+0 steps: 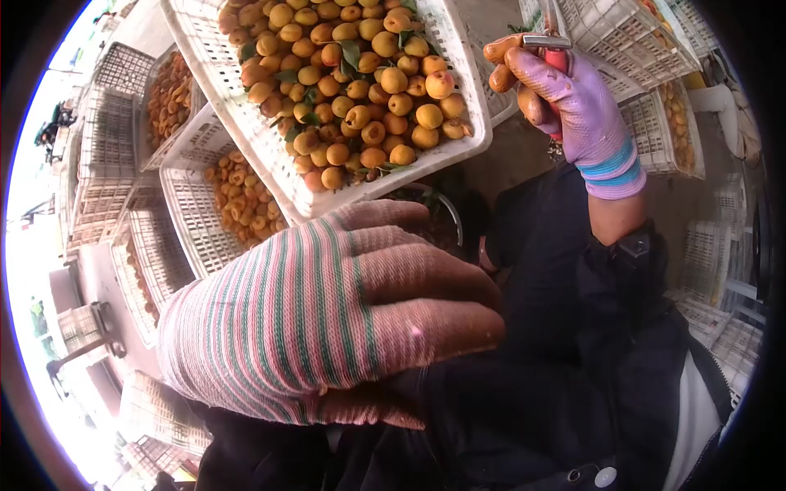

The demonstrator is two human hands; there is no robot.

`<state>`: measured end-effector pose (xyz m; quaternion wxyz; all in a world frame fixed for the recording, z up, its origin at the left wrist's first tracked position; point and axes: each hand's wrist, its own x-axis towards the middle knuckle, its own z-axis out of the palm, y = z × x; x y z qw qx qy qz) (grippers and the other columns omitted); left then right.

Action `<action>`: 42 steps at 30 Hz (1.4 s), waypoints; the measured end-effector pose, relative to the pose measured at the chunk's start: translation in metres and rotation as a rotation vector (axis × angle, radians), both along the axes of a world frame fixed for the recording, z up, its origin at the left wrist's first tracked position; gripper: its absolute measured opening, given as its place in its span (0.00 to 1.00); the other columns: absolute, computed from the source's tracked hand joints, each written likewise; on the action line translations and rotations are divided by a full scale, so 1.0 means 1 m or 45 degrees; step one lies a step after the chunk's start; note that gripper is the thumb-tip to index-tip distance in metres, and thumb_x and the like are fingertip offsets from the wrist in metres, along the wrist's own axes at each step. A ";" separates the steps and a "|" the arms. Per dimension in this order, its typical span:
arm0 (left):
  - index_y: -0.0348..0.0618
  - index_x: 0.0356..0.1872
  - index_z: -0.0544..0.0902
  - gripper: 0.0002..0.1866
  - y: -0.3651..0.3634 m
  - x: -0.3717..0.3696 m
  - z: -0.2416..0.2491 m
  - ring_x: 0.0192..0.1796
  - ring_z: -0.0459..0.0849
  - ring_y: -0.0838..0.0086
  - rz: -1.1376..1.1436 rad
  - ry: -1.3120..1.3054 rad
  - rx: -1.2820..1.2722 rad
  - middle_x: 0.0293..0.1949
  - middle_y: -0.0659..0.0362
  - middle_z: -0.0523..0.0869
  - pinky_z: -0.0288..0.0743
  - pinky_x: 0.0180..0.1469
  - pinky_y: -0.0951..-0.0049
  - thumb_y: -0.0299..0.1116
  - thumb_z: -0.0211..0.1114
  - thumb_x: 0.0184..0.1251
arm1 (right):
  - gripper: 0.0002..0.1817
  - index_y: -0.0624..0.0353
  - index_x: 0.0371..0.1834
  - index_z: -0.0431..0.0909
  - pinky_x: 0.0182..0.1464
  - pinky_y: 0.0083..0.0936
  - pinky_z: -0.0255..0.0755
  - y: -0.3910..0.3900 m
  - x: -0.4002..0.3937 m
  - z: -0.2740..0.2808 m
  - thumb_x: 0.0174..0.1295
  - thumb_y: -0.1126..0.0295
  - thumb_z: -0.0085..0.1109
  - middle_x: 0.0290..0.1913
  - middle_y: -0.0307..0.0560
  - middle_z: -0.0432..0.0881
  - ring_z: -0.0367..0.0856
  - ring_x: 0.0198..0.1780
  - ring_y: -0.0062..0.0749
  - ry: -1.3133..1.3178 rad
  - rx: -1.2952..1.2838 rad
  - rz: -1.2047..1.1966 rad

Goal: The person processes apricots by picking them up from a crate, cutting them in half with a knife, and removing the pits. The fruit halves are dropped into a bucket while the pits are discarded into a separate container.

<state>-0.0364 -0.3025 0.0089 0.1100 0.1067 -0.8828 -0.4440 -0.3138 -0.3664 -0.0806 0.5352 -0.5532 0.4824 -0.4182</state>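
Observation:
My left hand [327, 311], in a pink and green striped glove, is large in the foreground with its fingers stretched to the right; nothing shows in it. At the upper right my right hand [573, 106], in a purple glove with blue bands at the wrist, is closed round a red-handled tool [546, 41] with a metal end. Ahead of both hands, a white plastic crate [472, 90] holds many orange-yellow fruits [358, 118]. The left fingertips are below this crate's near edge.
A second white crate [176, 184] at the left holds halved fruits [244, 196]. Further crates stand at the far left [110, 147] and the upper right [614, 33]. Beneath the big crate a curved rim [452, 209] shows. My dark-clothed lap [524, 385] is below.

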 end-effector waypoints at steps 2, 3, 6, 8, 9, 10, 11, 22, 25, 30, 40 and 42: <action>0.47 0.56 0.82 0.29 -0.002 0.002 0.000 0.57 0.82 0.60 0.055 -0.073 -0.014 0.55 0.55 0.83 0.65 0.66 0.46 0.51 0.73 0.57 | 0.17 0.55 0.46 0.84 0.18 0.11 0.53 0.000 -0.002 -0.002 0.67 0.52 0.62 0.19 0.30 0.74 0.63 0.16 0.09 0.032 -0.044 -0.004; 0.47 0.56 0.82 0.29 -0.003 0.002 -0.002 0.57 0.82 0.60 0.049 -0.080 -0.016 0.55 0.55 0.83 0.65 0.66 0.46 0.51 0.73 0.57 | 0.17 0.55 0.46 0.84 0.18 0.11 0.53 0.001 -0.002 0.000 0.67 0.52 0.62 0.19 0.30 0.74 0.63 0.16 0.09 0.025 -0.046 -0.010; 0.44 0.57 0.81 0.31 -0.007 0.002 -0.005 0.60 0.80 0.58 0.079 -0.065 0.008 0.56 0.54 0.83 0.61 0.69 0.44 0.53 0.73 0.57 | 0.17 0.56 0.46 0.84 0.19 0.11 0.53 0.002 -0.002 0.004 0.68 0.53 0.61 0.19 0.30 0.74 0.64 0.16 0.09 0.009 -0.022 0.002; 0.43 0.58 0.80 0.32 -0.012 0.007 -0.005 0.61 0.80 0.58 0.093 -0.061 0.071 0.56 0.53 0.83 0.61 0.69 0.45 0.52 0.74 0.56 | 0.17 0.56 0.46 0.83 0.19 0.11 0.53 0.002 -0.001 0.003 0.68 0.54 0.61 0.19 0.30 0.74 0.64 0.17 0.09 -0.069 0.005 -0.020; 0.42 0.58 0.80 0.33 -0.014 0.012 -0.006 0.61 0.79 0.58 0.116 -0.051 0.136 0.56 0.52 0.83 0.61 0.69 0.46 0.52 0.74 0.55 | 0.17 0.56 0.46 0.83 0.19 0.11 0.53 0.002 -0.002 0.003 0.68 0.54 0.61 0.19 0.30 0.74 0.64 0.17 0.09 -0.075 0.002 -0.029; 0.39 0.59 0.79 0.35 -0.017 0.019 -0.019 0.64 0.77 0.58 0.210 0.062 0.293 0.59 0.48 0.81 0.63 0.70 0.51 0.48 0.77 0.53 | 0.17 0.57 0.46 0.83 0.20 0.11 0.55 0.002 -0.002 0.003 0.68 0.54 0.61 0.20 0.30 0.74 0.65 0.18 0.10 -0.069 -0.006 -0.017; 0.38 0.59 0.78 0.34 -0.021 0.018 -0.033 0.66 0.76 0.59 0.533 0.003 0.050 0.62 0.48 0.78 0.65 0.69 0.58 0.42 0.78 0.52 | 0.17 0.58 0.47 0.83 0.20 0.12 0.56 0.003 -0.001 0.004 0.68 0.55 0.62 0.21 0.30 0.75 0.66 0.19 0.10 -0.063 -0.014 -0.004; 0.53 0.49 0.85 0.14 -0.052 0.058 -0.133 0.42 0.87 0.58 1.515 -0.287 -0.256 0.39 0.52 0.88 0.80 0.44 0.63 0.26 0.55 0.68 | 0.14 0.58 0.50 0.79 0.31 0.23 0.77 0.049 0.076 0.066 0.60 0.69 0.63 0.31 0.46 0.80 0.83 0.28 0.29 0.773 -0.900 0.677; 0.34 0.50 0.83 0.16 -0.060 0.079 -0.158 0.47 0.79 0.70 1.734 0.104 0.761 0.47 0.56 0.85 0.70 0.56 0.69 0.27 0.68 0.61 | 0.15 0.59 0.42 0.81 0.20 0.26 0.73 0.073 0.102 0.097 0.54 0.62 0.62 0.26 0.42 0.78 0.80 0.21 0.25 0.903 -1.059 0.934; 0.47 0.52 0.84 0.17 -0.042 0.064 -0.142 0.40 0.85 0.65 1.345 -0.562 -0.226 0.40 0.50 0.88 0.78 0.45 0.69 0.20 0.56 0.65 | 0.11 0.61 0.35 0.81 0.19 0.26 0.67 0.086 0.129 0.154 0.54 0.65 0.59 0.21 0.41 0.74 0.76 0.20 0.25 1.340 -1.176 1.089; 0.43 0.50 0.83 0.12 -0.059 0.031 -0.157 0.44 0.85 0.57 1.227 -0.464 -0.078 0.40 0.48 0.87 0.77 0.48 0.65 0.31 0.60 0.70 | 0.17 0.66 0.44 0.79 0.28 0.29 0.67 0.112 0.127 0.100 0.55 0.65 0.58 0.23 0.45 0.75 0.76 0.26 0.32 1.405 -1.510 0.778; 0.41 0.51 0.83 0.13 -0.064 0.024 -0.162 0.44 0.85 0.62 1.236 -0.476 -0.133 0.41 0.49 0.87 0.77 0.49 0.66 0.32 0.62 0.70 | 0.16 0.65 0.43 0.79 0.27 0.29 0.67 0.104 0.120 0.097 0.56 0.65 0.58 0.23 0.45 0.75 0.76 0.25 0.31 1.348 -1.490 0.818</action>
